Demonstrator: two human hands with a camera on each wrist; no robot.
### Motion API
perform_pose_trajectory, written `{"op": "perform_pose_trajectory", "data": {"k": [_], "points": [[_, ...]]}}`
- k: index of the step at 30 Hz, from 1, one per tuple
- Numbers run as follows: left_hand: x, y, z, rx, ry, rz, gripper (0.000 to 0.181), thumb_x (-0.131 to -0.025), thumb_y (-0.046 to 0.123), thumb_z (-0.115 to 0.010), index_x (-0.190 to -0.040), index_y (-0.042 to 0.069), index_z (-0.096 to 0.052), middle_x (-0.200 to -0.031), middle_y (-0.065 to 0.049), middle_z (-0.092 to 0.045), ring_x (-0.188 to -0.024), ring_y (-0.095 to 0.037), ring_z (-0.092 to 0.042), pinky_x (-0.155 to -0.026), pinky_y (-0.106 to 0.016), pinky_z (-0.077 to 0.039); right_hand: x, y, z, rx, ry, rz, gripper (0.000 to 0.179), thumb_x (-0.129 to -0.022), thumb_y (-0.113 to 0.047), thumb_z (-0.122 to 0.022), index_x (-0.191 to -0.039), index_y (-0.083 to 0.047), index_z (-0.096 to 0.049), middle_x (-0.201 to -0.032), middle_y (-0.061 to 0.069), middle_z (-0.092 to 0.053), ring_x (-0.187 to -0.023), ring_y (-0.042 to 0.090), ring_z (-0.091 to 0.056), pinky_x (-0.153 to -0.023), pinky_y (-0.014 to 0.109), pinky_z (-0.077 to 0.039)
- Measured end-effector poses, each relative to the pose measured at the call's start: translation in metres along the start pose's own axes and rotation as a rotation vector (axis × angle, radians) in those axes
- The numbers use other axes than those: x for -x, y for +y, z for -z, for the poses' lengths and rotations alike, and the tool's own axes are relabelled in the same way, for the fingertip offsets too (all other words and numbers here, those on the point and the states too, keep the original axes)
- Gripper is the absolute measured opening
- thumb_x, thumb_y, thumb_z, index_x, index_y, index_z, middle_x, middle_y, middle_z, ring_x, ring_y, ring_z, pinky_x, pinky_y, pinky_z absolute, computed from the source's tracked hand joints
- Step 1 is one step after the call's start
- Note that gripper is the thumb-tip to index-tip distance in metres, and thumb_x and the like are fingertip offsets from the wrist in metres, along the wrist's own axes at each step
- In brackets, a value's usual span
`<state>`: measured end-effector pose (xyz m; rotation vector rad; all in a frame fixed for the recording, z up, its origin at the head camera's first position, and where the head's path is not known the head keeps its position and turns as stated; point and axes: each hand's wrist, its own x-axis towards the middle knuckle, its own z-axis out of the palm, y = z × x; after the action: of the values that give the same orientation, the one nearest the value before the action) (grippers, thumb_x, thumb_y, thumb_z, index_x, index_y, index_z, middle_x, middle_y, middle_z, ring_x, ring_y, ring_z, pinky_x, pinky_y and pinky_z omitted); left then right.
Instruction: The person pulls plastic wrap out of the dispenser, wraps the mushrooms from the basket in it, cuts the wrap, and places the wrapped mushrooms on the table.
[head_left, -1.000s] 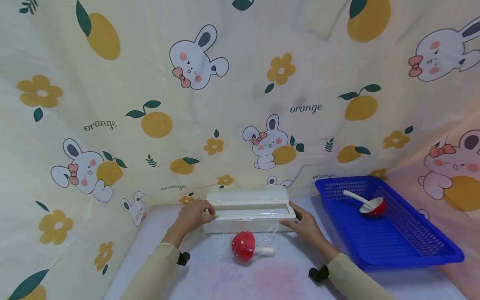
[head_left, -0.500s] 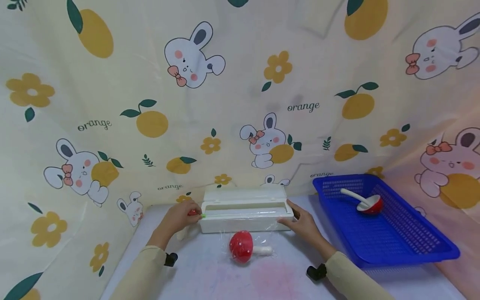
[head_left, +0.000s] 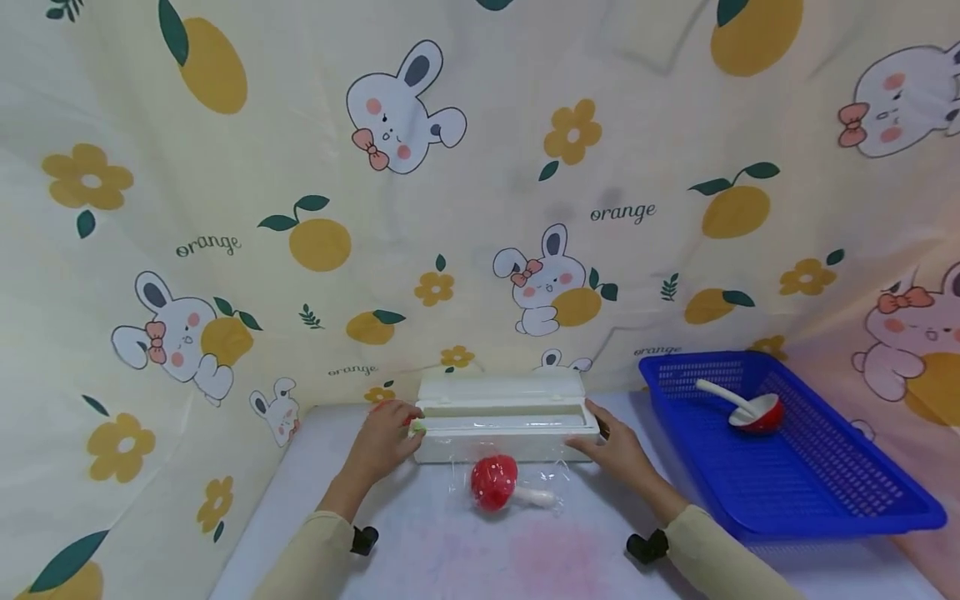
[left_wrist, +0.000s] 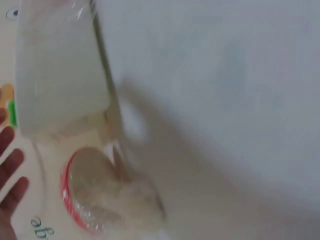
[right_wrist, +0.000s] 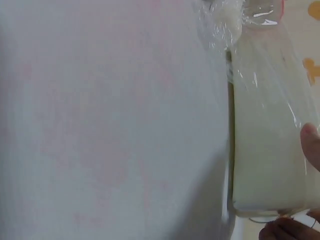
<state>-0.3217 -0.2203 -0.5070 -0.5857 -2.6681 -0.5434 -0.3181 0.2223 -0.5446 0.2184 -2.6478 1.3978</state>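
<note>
A white cling film dispenser (head_left: 510, 447) stands at the table's back with its lid raised. My left hand (head_left: 382, 440) is at its left end, thumb and finger pinching the green slide cutter (head_left: 417, 427); the left wrist view shows the other fingers spread. With my right hand (head_left: 618, 446) I grip the right end, thumb on the front face. Film hangs from the front over a red mushroom-shaped ladle (head_left: 495, 483) with a white handle, lying on the table. A second film-wrapped ladle (left_wrist: 95, 190) sits beyond the dispenser's left end, mostly hidden by my left hand in the head view.
To the right stands a blue plastic basket (head_left: 795, 529) with an unwrapped red-and-white ladle (head_left: 757, 414) inside. A printed cloth (head_left: 480, 208) hangs close behind the dispenser. White cloth with pinkish stains covers the table (head_left: 450, 558).
My left hand drew the cutter to the dispenser's left end, moved slightly past it, then came back against that end. My right hand keeps its grip. The ladle in front stays put.
</note>
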Motion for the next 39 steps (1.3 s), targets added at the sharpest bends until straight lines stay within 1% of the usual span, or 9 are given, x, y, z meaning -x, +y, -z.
{"op": "perform_pose_trajectory", "data": {"k": [4,8,16,19,23,27,31,34,39], "points": [[0.004,0.009,-0.01,-0.009,0.089,-0.103,0.037,-0.091,0.034,-0.089,-0.119,0.02,-0.071,-0.122,-0.002,-0.068,-0.121,-0.027,-0.064,-0.111,-0.051,-0.052,0.003,-0.004,0.0,0.007,0.047,0.109,0.09,-0.091,-0.028,-0.089,-0.163,-0.003,-0.041,-0.162,0.029,-0.044,-0.146,0.049,-0.046,-0.115,0.061,-0.045],[0.005,0.014,-0.02,-0.049,0.12,-0.155,0.04,-0.086,0.036,-0.092,-0.117,0.024,-0.07,-0.122,-0.001,-0.067,-0.125,-0.028,-0.06,-0.114,-0.054,-0.047,0.004,-0.006,-0.005,0.04,0.125,0.231,0.079,-0.088,-0.019,-0.091,-0.155,-0.002,-0.053,-0.153,0.032,-0.051,-0.14,0.052,-0.049,-0.112,0.069,-0.044],[0.008,0.022,-0.029,-0.018,0.171,-0.155,0.024,-0.089,0.023,-0.091,-0.107,0.025,-0.075,-0.112,0.003,-0.07,-0.114,-0.021,-0.062,-0.106,-0.049,-0.053,0.006,-0.007,-0.015,0.081,0.253,0.414,0.056,-0.078,-0.005,-0.095,-0.13,-0.003,-0.072,-0.146,0.036,-0.054,-0.134,0.059,-0.049,-0.106,0.076,-0.041],[0.009,0.027,-0.027,0.003,0.168,-0.144,0.021,-0.09,0.021,-0.09,-0.105,0.024,-0.076,-0.111,0.003,-0.07,-0.112,-0.021,-0.062,-0.106,-0.049,-0.054,0.006,-0.008,-0.017,0.111,0.293,0.48,0.038,-0.076,-0.001,-0.095,-0.111,-0.009,-0.08,-0.144,0.034,-0.056,-0.129,0.059,-0.051,-0.103,0.071,-0.043],[0.01,0.034,-0.023,0.023,0.151,-0.145,0.021,-0.09,0.021,-0.09,-0.105,0.025,-0.075,-0.109,0.006,-0.07,-0.111,-0.018,-0.062,-0.104,-0.047,-0.054,0.008,-0.011,-0.017,0.13,0.323,0.5,0.024,-0.078,-0.001,-0.094,-0.094,-0.015,-0.082,-0.141,0.029,-0.058,-0.128,0.053,-0.051,-0.102,0.062,-0.041],[0.015,0.04,-0.022,0.071,0.094,-0.162,0.022,-0.091,0.02,-0.089,-0.106,0.024,-0.073,-0.105,0.01,-0.072,-0.107,-0.013,-0.065,-0.1,-0.041,-0.057,0.016,-0.016,-0.014,0.126,0.308,0.502,0.023,-0.08,0.001,-0.092,-0.091,-0.015,-0.08,-0.138,0.025,-0.061,-0.131,0.051,-0.049,-0.104,0.067,-0.041],[0.023,0.045,-0.021,0.155,0.015,-0.177,0.02,-0.095,0.015,-0.084,-0.106,0.023,-0.07,-0.105,0.011,-0.07,-0.105,-0.014,-0.068,-0.096,-0.037,-0.059,0.026,-0.02,-0.012,0.132,0.264,0.567,0.028,-0.08,0.005,-0.091,-0.092,-0.015,-0.077,-0.136,0.024,-0.064,-0.133,0.051,-0.051,-0.104,0.073,-0.043],[0.028,0.046,-0.021,0.224,-0.019,-0.218,0.019,-0.095,0.008,-0.08,-0.105,0.018,-0.068,-0.106,0.008,-0.068,-0.105,-0.018,-0.068,-0.096,-0.039,-0.058,0.034,-0.022,-0.012,0.152,0.245,0.617,0.032,-0.078,0.007,-0.091,-0.093,-0.017,-0.076,-0.135,0.021,-0.066,-0.132,0.048,-0.055,-0.108,0.063,-0.046],[0.036,0.051,-0.022,0.341,-0.131,-0.21,0.014,-0.098,0.002,-0.071,-0.108,0.009,-0.065,-0.115,-0.001,-0.069,-0.113,-0.017,-0.064,-0.103,-0.041,-0.056,0.045,-0.021,-0.013,0.145,0.181,0.65,0.039,-0.076,0.011,-0.09,-0.093,-0.02,-0.073,-0.131,0.015,-0.071,-0.128,0.042,-0.062,-0.118,0.017,-0.034]]}}
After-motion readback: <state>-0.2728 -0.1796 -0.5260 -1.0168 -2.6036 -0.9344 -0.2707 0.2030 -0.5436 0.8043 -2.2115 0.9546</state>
